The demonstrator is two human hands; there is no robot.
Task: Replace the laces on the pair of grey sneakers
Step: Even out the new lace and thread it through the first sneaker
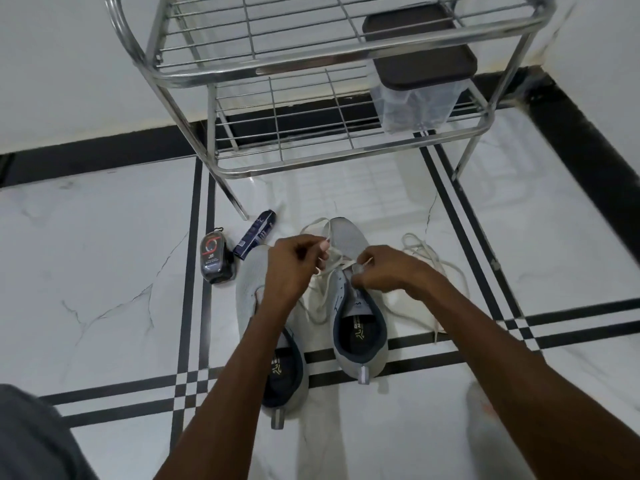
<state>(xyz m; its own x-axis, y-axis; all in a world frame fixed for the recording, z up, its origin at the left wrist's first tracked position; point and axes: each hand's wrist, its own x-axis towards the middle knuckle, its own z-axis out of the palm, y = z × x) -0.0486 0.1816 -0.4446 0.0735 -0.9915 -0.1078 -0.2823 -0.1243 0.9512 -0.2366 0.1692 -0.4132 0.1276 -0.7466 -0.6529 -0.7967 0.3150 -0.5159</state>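
Note:
Two grey sneakers with dark navy linings stand side by side on the marble floor, toes pointing away from me. The left sneaker (249, 292) is partly under my left forearm. The right sneaker (356, 327) has a white lace (320, 299) running through its eyelets. My left hand (294, 268) pinches one strand of that lace above the tongue. My right hand (384, 271) pinches the other strand close to the eyelets. A second loose white lace (436, 268) lies tangled on the floor to the right of the shoes.
A steel wire shoe rack (311, 81) stands beyond the shoes, with a clear box under a dark lid (415, 57) on it. A dark shoe-polish bottle (216, 259) and a navy packet (254, 233) lie left of the sneakers. White walls (69, 81) close off the corner.

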